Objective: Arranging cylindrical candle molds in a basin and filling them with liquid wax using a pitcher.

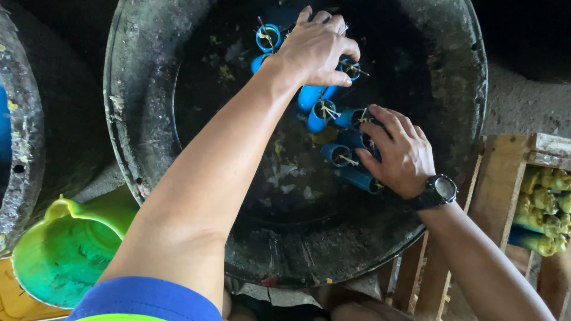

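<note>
Both hands reach into the big black tub point(143, 119): the left hand point(318, 47) and right hand point(398, 151) each grasp blue tubes point(318, 113) lying there.

Dim light falls on a rough grey concrete floor point(523, 101). A wooden crate point(505, 178) of bare slats stands at the right, holding yellow moulded pieces point(544, 208). A green plastic jug point(65, 249) sits at the lower left, beside another dark basin's rim point(21, 148)
</note>
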